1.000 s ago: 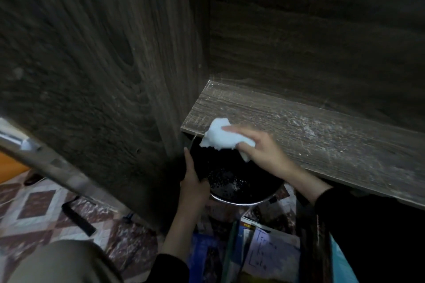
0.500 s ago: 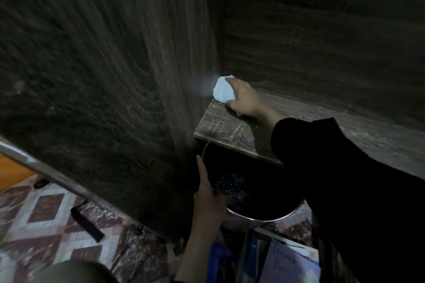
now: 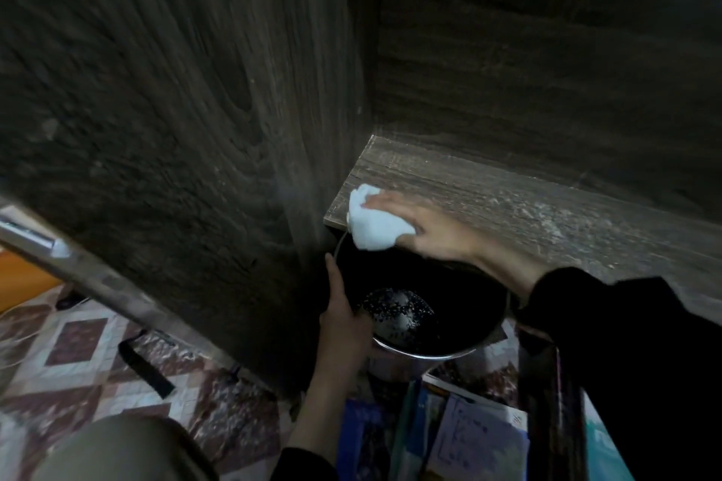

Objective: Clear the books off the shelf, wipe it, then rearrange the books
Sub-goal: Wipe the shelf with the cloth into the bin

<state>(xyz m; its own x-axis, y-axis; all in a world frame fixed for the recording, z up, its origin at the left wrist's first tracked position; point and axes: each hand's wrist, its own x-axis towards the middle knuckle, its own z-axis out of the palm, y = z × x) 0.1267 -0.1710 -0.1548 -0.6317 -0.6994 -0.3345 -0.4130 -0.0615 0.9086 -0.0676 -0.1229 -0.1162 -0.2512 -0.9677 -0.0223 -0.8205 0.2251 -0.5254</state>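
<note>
The right hand has its grip closed on the white cloth at the shelf's front left corner, the cloth overhanging the edge. Just below that corner, the left hand grasps the metal bowl by its rim, and books lie beneath the shelf.

No text, label or number is legible. A pale sheet of paper among the stacked books at the lower edge bears dark markings, blurred beyond reading.
</note>
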